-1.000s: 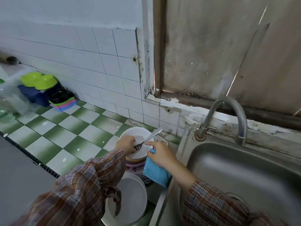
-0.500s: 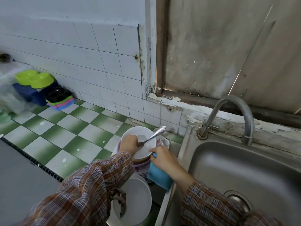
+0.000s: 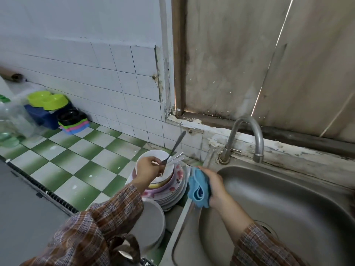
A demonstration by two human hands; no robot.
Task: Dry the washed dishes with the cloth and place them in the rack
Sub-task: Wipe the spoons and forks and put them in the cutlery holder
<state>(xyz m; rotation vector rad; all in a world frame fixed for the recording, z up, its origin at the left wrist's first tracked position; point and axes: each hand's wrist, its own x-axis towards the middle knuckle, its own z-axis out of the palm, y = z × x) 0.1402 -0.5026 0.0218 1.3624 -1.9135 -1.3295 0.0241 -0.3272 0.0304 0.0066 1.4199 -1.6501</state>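
On the green-checked tabletop (image 3: 76,160), at 9 o'clock from the sink (image 3: 288,208), stands a stack of bowls and plates (image 3: 172,191). Above its top bowl (image 3: 153,154) the left hand (image 3: 148,169) pinches a metal utensil (image 3: 173,148), handle tilted toward 1 o'clock. At 3 o'clock of the stack, over the sink's rim, the right hand (image 3: 216,182) grips a bunched blue cloth (image 3: 198,189). More cutlery (image 3: 178,158) lies in that bowl.

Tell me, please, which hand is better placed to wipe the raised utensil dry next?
Probably the right hand: it grips the blue cloth beside the bowl stack, free to wipe, while the left hand is occupied pinching the utensil above it.
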